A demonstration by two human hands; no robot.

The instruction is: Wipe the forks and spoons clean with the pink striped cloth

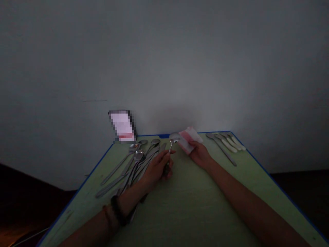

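Observation:
My left hand point(158, 168) is closed around the handle of a metal spoon point(173, 139), whose bowl points away from me near the table's far edge. My right hand point(200, 154) is closed on a pink and white cloth point(189, 139), held right beside the spoon's bowl. A dark band sits on my left wrist. Both hands rest low over the green table point(185, 206).
Several metal spoons point(133, 164) lie in a pile left of my left hand. Several utensils with pale handles point(228, 144) lie at the far right corner. A blurred-out card point(122, 126) leans against the grey wall at the table's far left. The table has a blue edge.

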